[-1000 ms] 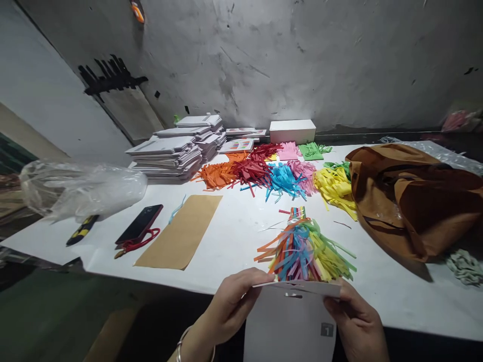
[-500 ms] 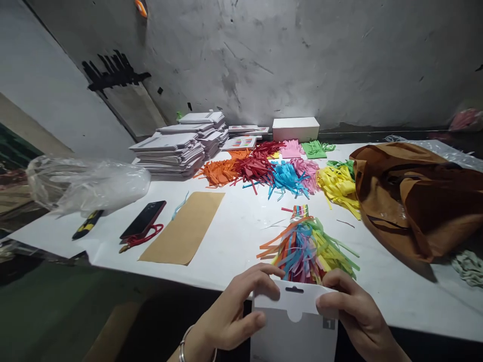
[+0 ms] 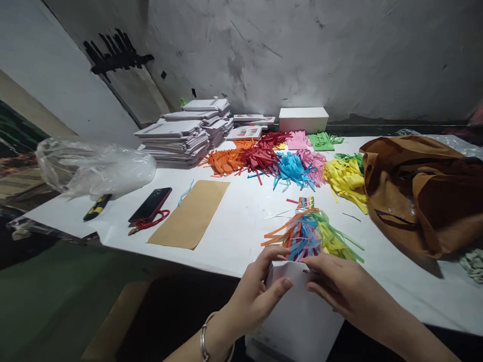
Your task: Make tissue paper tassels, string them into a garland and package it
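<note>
A white box (image 3: 294, 319) with a hang-hole flap stands tilted at the table's front edge, its top toward the table. My left hand (image 3: 260, 296) grips its upper left corner, fingers behind and thumb in front. On the upper right side, my right hand (image 3: 339, 281) pinches the box near the flap's hole; its fingertips are partly hidden. Just beyond the box lies a bundle of multicoloured paper strips (image 3: 305, 231), tied at the far end. Farther back are heaps of orange strips (image 3: 224, 162), red strips (image 3: 260, 158), blue strips (image 3: 292, 170) and yellow strips (image 3: 346, 178).
Stacks of flat white boxes (image 3: 171, 143) and a white carton (image 3: 304, 119) stand at the back. A brown bag (image 3: 400, 201) lies right. Toward the left are brown card (image 3: 192, 213), a phone (image 3: 151, 205), a cutter (image 3: 97, 207) and clear plastic (image 3: 98, 168).
The box has turned and tilted between my hands. My right hand has moved inward over its top, and my left thumb has shifted onto its upper face. The view has shifted slightly.
</note>
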A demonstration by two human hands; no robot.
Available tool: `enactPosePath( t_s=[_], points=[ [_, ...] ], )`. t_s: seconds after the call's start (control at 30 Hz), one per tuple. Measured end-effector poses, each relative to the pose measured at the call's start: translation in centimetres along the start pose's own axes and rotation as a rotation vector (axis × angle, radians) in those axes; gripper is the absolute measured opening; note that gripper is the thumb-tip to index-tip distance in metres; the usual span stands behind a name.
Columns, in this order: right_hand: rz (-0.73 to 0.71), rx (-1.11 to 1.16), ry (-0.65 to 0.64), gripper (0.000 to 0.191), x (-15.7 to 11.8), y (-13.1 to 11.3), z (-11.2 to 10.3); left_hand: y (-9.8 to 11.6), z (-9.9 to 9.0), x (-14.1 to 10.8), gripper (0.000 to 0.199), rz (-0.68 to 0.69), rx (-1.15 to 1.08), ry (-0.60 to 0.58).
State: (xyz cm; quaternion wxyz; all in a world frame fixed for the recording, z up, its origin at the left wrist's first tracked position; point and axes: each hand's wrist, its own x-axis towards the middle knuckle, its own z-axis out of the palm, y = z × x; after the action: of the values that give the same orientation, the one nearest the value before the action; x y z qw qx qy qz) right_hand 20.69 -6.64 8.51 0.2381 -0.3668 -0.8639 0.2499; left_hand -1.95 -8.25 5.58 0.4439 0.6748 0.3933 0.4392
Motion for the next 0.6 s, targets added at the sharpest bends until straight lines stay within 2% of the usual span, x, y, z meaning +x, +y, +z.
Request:
enactPosePath(
  t_s=[0.13, 0.2, 0.3, 0.47, 0.6],
  points=[
    [-0.010, -0.085, -0.036, 0.034, 0.3, 0.2, -0.7, 0.3, -0.4, 1.3, 0.029, -0.090, 0.012, -0.135],
    [-0.052, -0.199, -0.048, 0.042, 0.4, 0.3, -0.8, 0.6, -0.6, 2.0, 0.030, -0.073, 0.050, -0.162],
    [-0.106, -0.274, -0.066, 0.044, 0.6, 0.6, -0.8, 1.2, -0.8, 3.0, 0.030, -0.049, 0.105, -0.209],
    [-0.121, -0.261, 0.008, 0.051, 0.8, 0.9, -1.0, 1.8, -0.8, 3.9, 0.032, -0.055, 0.118, -0.248],
    [-0.041, -0.157, -0.015, 0.043, 0.8, 0.8, -1.5, 1.8, -0.8, 4.3, 0.029, -0.050, 0.108, -0.267]
  ],
)
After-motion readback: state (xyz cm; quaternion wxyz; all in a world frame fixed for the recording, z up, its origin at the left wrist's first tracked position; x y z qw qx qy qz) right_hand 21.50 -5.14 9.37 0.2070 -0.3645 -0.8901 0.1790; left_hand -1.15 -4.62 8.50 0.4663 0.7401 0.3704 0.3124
